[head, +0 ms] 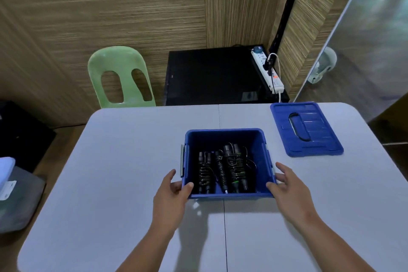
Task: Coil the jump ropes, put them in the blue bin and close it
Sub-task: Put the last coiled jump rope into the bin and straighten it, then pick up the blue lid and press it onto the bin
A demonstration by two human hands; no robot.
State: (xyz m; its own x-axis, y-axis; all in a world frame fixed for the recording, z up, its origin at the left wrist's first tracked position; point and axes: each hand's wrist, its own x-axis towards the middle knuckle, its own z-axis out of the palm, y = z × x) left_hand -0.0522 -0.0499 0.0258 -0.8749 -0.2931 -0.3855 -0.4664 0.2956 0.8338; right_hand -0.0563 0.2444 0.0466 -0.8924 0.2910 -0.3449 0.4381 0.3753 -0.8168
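Observation:
The open blue bin stands in the middle of the grey table. Inside it lie coiled black jump ropes, their handles side by side with cord wound around them. My left hand grips the bin's near left corner, thumb over the rim. My right hand holds the near right corner the same way. The blue lid, with a dark handle slot, lies flat on the table to the right of the bin, apart from it.
A pale green plastic chair stands behind the table's far left edge. A black cabinet with a white power strip sits behind the far edge. Grey containers sit on the floor at the left.

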